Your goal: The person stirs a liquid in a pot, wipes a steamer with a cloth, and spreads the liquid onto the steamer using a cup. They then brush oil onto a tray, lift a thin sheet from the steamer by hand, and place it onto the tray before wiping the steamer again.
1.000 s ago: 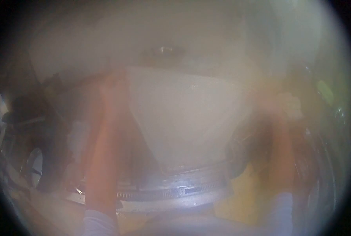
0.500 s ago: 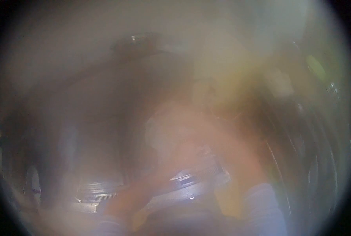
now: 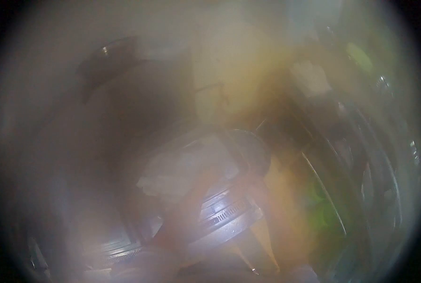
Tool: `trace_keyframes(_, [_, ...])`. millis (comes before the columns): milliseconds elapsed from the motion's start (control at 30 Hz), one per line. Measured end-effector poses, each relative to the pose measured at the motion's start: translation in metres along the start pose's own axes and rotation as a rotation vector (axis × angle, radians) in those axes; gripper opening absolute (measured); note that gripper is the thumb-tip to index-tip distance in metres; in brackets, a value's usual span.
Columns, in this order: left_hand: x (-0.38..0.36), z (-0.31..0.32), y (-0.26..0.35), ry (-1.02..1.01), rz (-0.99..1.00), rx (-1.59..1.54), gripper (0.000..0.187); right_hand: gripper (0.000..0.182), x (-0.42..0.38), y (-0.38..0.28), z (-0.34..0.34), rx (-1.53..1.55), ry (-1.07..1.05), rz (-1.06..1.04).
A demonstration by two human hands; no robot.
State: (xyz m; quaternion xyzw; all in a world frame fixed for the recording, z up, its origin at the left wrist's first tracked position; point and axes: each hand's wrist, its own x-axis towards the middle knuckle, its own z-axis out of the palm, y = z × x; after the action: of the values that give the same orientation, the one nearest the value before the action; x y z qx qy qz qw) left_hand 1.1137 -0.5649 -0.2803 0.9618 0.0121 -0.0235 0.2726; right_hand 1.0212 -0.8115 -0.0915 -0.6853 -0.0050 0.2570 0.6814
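Note:
Haze and blur cover much of the head view. My left hand (image 3: 202,189) reaches up from the bottom beside a pale, cloth-like piece (image 3: 165,181); its fingers are smeared. To its right, my right hand (image 3: 254,185) is at the upper edge of a shiny metal part with a ridged strip (image 3: 227,213). What either hand holds, if anything, cannot be made out. The pale piece lies over a rounded, greyish surface (image 3: 253,144) just above the hands.
Another ridged metal part (image 3: 120,254) shows at the lower left. A dark curved shape (image 3: 111,59) is at the upper left. Bright green patches (image 3: 321,205) and thin curved shiny edges (image 3: 324,191) lie to the right. A whitish blurred object (image 3: 310,78) sits at the upper right.
The background has shifted left in the view. My right hand and forearm are lower, uncovering more of the rounded surface and pale piece. The ridged metal also shows more.

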Motion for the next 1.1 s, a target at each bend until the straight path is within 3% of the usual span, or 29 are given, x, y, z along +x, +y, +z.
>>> trace_keyframes(67, [0.006, 0.000, 0.001, -0.111, -0.027, -0.066, 0.037, 0.030, -0.007, 0.010, -0.013, -0.198, 0.012, -0.011])
trace_keyframes(133, [0.006, -0.044, 0.003, -0.283, -0.024, -0.241, 0.037, 0.028, -0.003, 0.016, -0.017, -0.589, 0.026, -0.009])
trace_keyframes(167, [0.012, -0.035, -0.015, -0.255, 0.084, -0.565, 0.036, 0.027, 0.002, 0.016, -0.018, -0.786, 0.033, -0.012])
trace_keyframes(233, [0.028, -0.014, -0.049, -0.167, 0.309, -1.213, 0.035, 0.028, 0.018, 0.012, -0.018, -0.883, -0.022, -0.075])
trace_keyframes(333, [-0.062, -0.138, 0.042, 0.037, 0.294, -0.617, 0.038, 0.024, 0.049, -0.006, 0.007, -0.926, -0.057, -0.246])
trace_keyframes(433, [-0.105, -0.215, 0.086, -0.066, 0.140, -0.629, 0.043, 0.021, 0.062, -0.033, 0.054, -0.860, -0.087, -0.416])
trace_keyframes(600, [-0.180, -0.327, 0.130, 0.279, 0.055, -0.433, 0.039, 0.016, 0.031, -0.124, 0.115, -0.510, -0.174, -0.589])
trace_keyframes(700, [-0.214, -0.386, 0.153, 0.462, -0.007, -0.383, 0.041, 0.023, -0.009, -0.185, 0.137, -0.107, -0.403, -0.578])
trace_keyframes(900, [-0.256, -0.499, 0.200, 0.706, -0.217, -0.546, 0.045, 0.033, -0.012, -0.208, 0.165, -0.286, -0.629, -0.511])
trace_keyframes(1000, [-0.277, -0.537, 0.231, 0.730, -0.365, -0.708, 0.047, 0.044, -0.027, -0.208, 0.151, -0.566, -0.518, -0.372])
trace_keyframes(1100, [-0.285, -0.557, 0.228, 0.837, -0.385, -0.669, 0.047, 0.044, -0.033, -0.210, 0.118, -0.463, -0.627, -0.345])
